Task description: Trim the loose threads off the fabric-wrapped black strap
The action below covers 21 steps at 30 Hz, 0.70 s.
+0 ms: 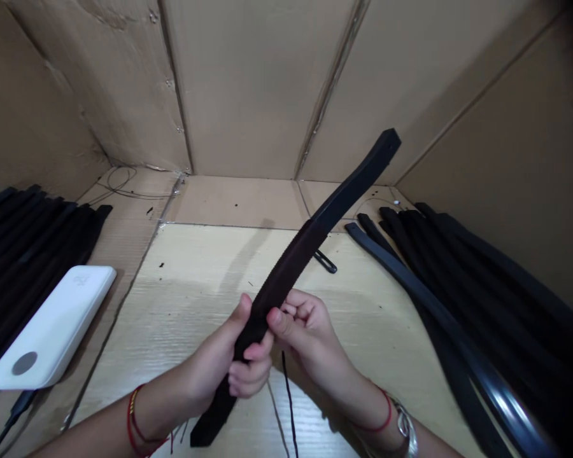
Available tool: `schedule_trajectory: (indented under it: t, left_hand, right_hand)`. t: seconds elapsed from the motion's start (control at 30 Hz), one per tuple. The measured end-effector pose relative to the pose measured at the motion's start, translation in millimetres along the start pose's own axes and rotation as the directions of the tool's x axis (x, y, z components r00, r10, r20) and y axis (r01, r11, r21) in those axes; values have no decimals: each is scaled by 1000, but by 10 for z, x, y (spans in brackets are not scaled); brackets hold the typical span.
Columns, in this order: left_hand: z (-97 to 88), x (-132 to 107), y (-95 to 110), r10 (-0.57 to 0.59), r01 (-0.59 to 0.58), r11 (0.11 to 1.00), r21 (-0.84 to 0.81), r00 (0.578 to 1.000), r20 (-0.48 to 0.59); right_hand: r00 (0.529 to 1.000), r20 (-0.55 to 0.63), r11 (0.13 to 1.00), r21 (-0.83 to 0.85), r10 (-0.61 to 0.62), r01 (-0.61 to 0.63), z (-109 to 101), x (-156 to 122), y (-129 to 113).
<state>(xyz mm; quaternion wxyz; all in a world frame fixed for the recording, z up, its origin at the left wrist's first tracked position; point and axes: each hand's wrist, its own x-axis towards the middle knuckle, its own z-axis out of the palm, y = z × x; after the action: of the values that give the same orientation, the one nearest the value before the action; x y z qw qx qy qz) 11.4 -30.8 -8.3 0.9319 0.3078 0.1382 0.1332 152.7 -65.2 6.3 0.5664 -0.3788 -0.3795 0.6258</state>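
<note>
A long black leather belt [291, 267] rises diagonally through the middle of the view, its far end at the upper right and its other end hanging low near the bottom. The strip looks ribbed or stitched along its lower half. My left hand [246, 362] wraps around the belt low down, with the fingers curled underneath. Just above it, my right hand [300, 324] presses its thumb and curled fingers against the belt. The two hands touch each other. A thin red cord circles each wrist, and a metal bracelet sits on the right one.
Piles of black belts lie to the left [28, 254] and right [458, 273] of a pale wood-grain board [195, 305]. A white power bank [52, 327] with a cable sits at left. A small black buckle [325, 261] and a thin black cord [289, 401] lie on the board. Cardboard walls [243, 89] enclose the back.
</note>
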Motion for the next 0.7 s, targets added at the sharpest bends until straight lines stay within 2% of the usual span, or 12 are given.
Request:
schedule_trajectory:
  t: [0.17,0.27,0.37,0.43,0.53,0.7]
  left_hand:
    - [-36,-37,129,100,-90,988,123,992,-73]
    - [-35,-44,151,57,-43,992,120,991,-121]
    - [-15,-28,116,20,2,994,111,981,-192]
    - [0,-22,98,-5,29,994,107,976,-216]
    - [7,-33,105,-11,23,998,57,980,-197]
    - [-34,-49,105,12,-39,983,-181,989,-144]
  right_hand:
    - [1000,26,993,-117,-18,21,-45,35,-19]
    - [998,0,973,-222,-64,62,-43,53,3]
    - [997,-33,958,-281,-64,52,-31,53,29]
    - [997,-49,966,-254,-56,42,-22,42,30]
    - [999,-21,992,-122,-28,25,-6,25,11]
    - [996,61,998,13,59,-60,8,30,66]
